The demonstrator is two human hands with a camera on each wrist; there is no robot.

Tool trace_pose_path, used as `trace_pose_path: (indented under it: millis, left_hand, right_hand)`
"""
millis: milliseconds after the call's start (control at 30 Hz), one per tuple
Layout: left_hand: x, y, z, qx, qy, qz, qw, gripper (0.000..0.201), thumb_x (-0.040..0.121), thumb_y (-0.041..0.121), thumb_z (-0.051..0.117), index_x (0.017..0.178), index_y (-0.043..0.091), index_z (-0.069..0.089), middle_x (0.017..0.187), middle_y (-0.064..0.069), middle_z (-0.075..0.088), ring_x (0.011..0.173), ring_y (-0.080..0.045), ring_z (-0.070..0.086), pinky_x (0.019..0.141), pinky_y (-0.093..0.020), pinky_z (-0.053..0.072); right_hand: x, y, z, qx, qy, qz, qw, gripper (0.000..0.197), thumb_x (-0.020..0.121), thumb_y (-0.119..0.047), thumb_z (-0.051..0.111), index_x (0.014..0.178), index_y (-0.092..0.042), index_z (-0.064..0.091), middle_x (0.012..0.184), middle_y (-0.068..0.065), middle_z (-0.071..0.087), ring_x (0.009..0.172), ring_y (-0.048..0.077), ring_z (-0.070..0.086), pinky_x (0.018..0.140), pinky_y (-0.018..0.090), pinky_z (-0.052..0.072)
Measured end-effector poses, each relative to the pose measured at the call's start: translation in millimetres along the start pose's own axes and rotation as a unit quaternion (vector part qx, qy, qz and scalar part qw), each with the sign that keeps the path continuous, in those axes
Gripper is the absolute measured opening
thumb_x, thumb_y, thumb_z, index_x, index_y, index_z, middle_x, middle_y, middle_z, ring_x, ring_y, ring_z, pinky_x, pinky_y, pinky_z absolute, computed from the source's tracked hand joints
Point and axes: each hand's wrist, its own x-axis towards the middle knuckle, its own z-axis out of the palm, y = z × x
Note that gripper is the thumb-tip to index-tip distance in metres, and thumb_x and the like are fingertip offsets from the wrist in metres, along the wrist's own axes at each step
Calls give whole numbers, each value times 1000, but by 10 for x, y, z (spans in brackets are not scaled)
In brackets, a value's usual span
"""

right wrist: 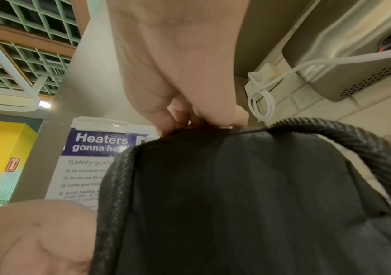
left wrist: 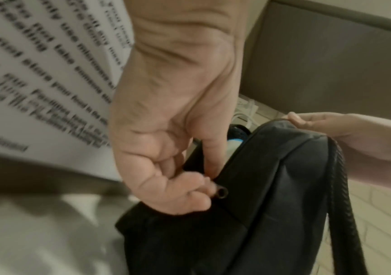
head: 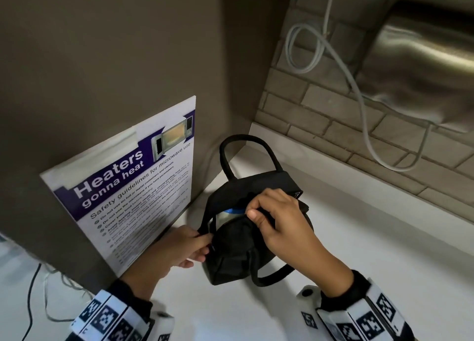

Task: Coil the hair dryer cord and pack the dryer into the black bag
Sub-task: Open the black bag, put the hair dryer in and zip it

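The black bag (head: pixel 238 253) stands on the white counter (head: pixel 372 251), partly open at the top. A blue and white part of the hair dryer (head: pixel 229 212) shows through the gap; its cord is hidden. My left hand (head: pixel 200 245) pinches the bag's left end, where in the left wrist view my left hand (left wrist: pixel 204 184) has its fingers curled at a small black zip pull (left wrist: pixel 221 192) on the bag (left wrist: pixel 272 204). My right hand (head: pixel 256 210) pinches the bag's upper edge; the right wrist view shows my right hand (right wrist: pixel 190 124) gripping the rim of the bag (right wrist: pixel 237 195).
A microwave safety poster (head: pixel 133 194) hangs on the brown panel just left of the bag. A white cable (head: pixel 359 97) loops down the brick wall from a steel appliance (head: pixel 423 58). Thin cords (head: pixel 33 302) trail at the far left.
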Motion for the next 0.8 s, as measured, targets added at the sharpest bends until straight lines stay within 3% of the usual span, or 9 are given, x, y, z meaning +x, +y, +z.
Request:
trace_pose_path:
  millis: [100, 267, 400, 467, 567, 700, 800]
  left_hand:
    - [5, -43, 26, -57, -22, -12, 998, 27, 87, 39, 62, 92, 12, 65, 83, 1, 74, 82, -13, 68, 59, -22, 46]
    - [3, -91, 10, -69, -68, 7, 995, 14, 93, 20, 56, 90, 10, 65, 71, 1, 66, 70, -11, 61, 55, -21, 41]
    - [-91, -3, -43, -27, -79, 15, 996, 20, 89, 13, 50, 73, 18, 61, 67, 2, 60, 61, -7, 53, 53, -20, 37]
    - [-199, 115, -79, 10, -45, 54, 997, 24, 85, 11, 47, 64, 19, 56, 61, 5, 56, 56, -5, 48, 52, -19, 35]
    - [-461, 377, -47, 40, -14, 167, 985, 21, 76, 20, 49, 55, 18, 48, 52, 8, 46, 51, -6, 39, 52, -19, 31]
    - [-622, 565, 101, 159, 68, 286, 942, 27, 71, 35, 48, 67, 8, 42, 55, 4, 34, 54, -11, 35, 55, -30, 30]
    - [-590, 552, 134, 119, 88, 303, 941, 28, 78, 36, 49, 65, 11, 42, 52, 5, 39, 52, -12, 37, 56, -32, 32]
  right_hand:
    - [-22, -41, 62, -1, 9, 0, 1000, 16, 91, -30, 47, 84, -20, 58, 83, -12, 53, 85, 1, 46, 92, 27, 35]
    - [-55, -30, 140, -24, 49, 6, 999, 21, 90, -36, 43, 85, -22, 58, 83, -12, 51, 84, 6, 46, 92, 28, 34]
    - [-91, -43, 138, -68, 67, -11, 995, 21, 89, -47, 50, 94, -29, 58, 89, -12, 48, 89, 5, 44, 96, 27, 29]
    - [-113, -44, 132, -100, 63, -41, 992, 25, 87, -50, 55, 104, -33, 61, 92, -9, 47, 92, 8, 44, 95, 29, 31]
    - [-140, -92, 184, -149, 65, -99, 982, 29, 86, -48, 60, 109, -32, 66, 93, -6, 52, 91, 13, 49, 89, 32, 37]
    - [-137, -171, 274, -157, 131, -142, 969, 15, 91, -23, 58, 89, -16, 71, 84, 0, 60, 76, 19, 53, 68, 32, 44]
    - [-120, -147, 252, -118, 131, -132, 975, 18, 92, -20, 58, 83, -12, 71, 82, 2, 60, 73, 21, 52, 66, 29, 44]
